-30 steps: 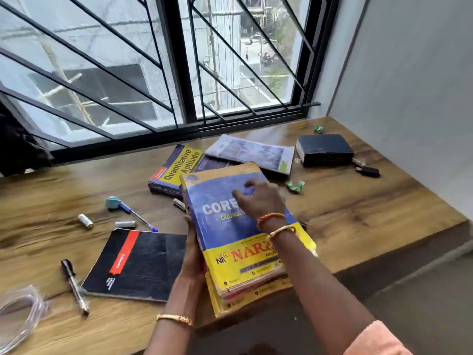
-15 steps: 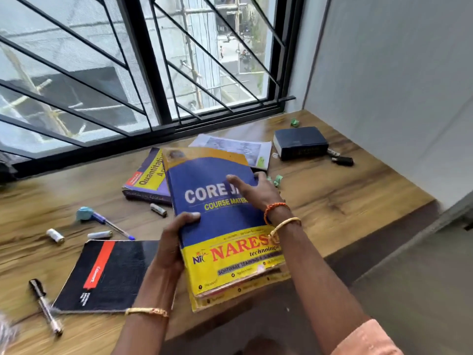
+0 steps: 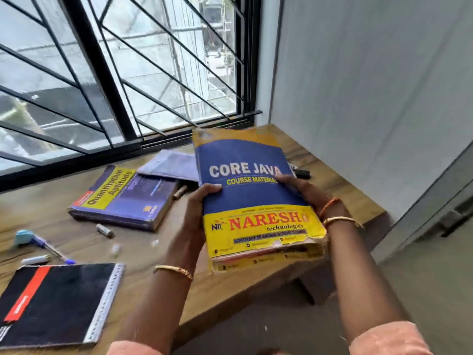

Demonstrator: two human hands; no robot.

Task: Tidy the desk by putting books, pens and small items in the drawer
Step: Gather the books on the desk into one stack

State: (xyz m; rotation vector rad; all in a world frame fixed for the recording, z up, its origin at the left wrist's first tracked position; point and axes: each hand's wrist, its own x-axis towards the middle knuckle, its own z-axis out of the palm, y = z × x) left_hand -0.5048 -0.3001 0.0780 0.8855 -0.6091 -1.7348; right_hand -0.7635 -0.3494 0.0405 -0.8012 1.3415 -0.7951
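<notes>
I hold a thick blue and yellow "Core Java" book (image 3: pixel 245 190) lifted above the wooden desk (image 3: pixel 51 208), tilted toward me. My left hand (image 3: pixel 192 221) grips its left edge, thumb on the cover. My right hand (image 3: pixel 304 190) grips its right edge. More worn books seem stacked under it. On the desk lie a "Quantitative Aptitude" book (image 3: pixel 122 198), a paper booklet (image 3: pixel 171 165), a black spiral notebook (image 3: pixel 53 303), a blue pen (image 3: pixel 48 247) and small batteries (image 3: pixel 104 230). No drawer is in view.
A barred window (image 3: pixel 115 85) runs along the desk's far side and a grey wall (image 3: pixel 371 98) closes the right. A small dark item (image 3: pixel 302 173) lies behind the held book. The floor shows at lower right past the desk edge.
The book stack has come up off the desk and moved to the right, now held in both hands. My view has swung rightward.
</notes>
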